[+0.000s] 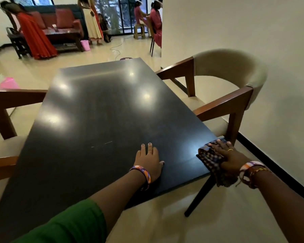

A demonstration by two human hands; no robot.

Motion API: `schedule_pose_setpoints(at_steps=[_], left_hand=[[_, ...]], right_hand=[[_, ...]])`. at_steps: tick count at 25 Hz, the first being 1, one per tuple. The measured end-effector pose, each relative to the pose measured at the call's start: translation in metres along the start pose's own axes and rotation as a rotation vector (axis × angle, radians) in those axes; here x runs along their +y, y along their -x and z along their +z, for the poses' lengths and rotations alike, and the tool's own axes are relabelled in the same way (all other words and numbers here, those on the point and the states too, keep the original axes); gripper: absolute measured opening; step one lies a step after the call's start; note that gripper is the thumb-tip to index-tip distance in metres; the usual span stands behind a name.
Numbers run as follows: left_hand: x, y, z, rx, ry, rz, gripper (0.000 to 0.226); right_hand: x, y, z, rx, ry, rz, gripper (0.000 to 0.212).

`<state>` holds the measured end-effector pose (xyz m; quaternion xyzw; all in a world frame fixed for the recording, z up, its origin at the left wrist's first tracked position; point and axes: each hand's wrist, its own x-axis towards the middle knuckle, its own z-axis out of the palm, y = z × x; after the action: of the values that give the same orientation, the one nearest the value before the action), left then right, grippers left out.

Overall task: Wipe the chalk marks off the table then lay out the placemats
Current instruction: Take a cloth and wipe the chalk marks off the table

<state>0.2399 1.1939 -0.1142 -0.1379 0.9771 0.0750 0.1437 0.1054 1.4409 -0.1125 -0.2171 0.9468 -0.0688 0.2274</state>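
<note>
A person is pressing a checked cloth (211, 156) flat under the right hand (225, 153) at the counter (98, 109) corner, fingers spread, left hand (148, 161) bracing open-palmed, while a faint chalk mark (102, 144) is needing firm, overlapping strokes.

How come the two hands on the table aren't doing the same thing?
The right hand presses a checked cloth at the table's corner; the left hand lies flat on bare tabletop, holding nothing. The right sits at the edge, the left further in. Both have straight fingers and a wrist bangle.
</note>
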Motion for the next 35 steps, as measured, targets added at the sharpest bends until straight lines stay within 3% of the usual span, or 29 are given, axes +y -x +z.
schedule_pose_setpoints(at_steps=[4,19,23,27,30,33,35], left_hand=[[0.064,-0.016,0.005,0.02,-0.016,-0.15,0.066],[0.112,-0.088,-0.018,0.132,0.062,-0.532,0.043],[0.149,-0.127,-0.034,0.129,0.064,-0.353,0.038],[0.198,-0.166,-0.052,0.11,0.156,-0.116,0.033],[0.221,-0.192,-0.065,0.183,0.299,-0.006,0.029],[0.255,-0.23,-0.082,0.359,0.533,-0.064,0.04],[0.287,-0.261,-0.099,0.493,0.778,-0.176,0.033]], right_hand=[[0.016,-0.014,-0.015,-0.079,-0.13,-0.162,0.077],[0.051,-0.066,-0.071,-0.293,-0.115,-0.505,0.067],[0.064,-0.098,-0.102,-0.202,0.01,-0.539,0.066],[0.093,-0.137,-0.15,-0.144,-0.026,-0.51,0.064],[0.109,-0.158,-0.187,-0.109,-0.092,-0.563,0.06],[0.135,-0.185,-0.23,-0.08,-0.246,-0.609,0.054],[0.159,-0.206,-0.258,-0.078,-0.374,-0.644,0.053]])
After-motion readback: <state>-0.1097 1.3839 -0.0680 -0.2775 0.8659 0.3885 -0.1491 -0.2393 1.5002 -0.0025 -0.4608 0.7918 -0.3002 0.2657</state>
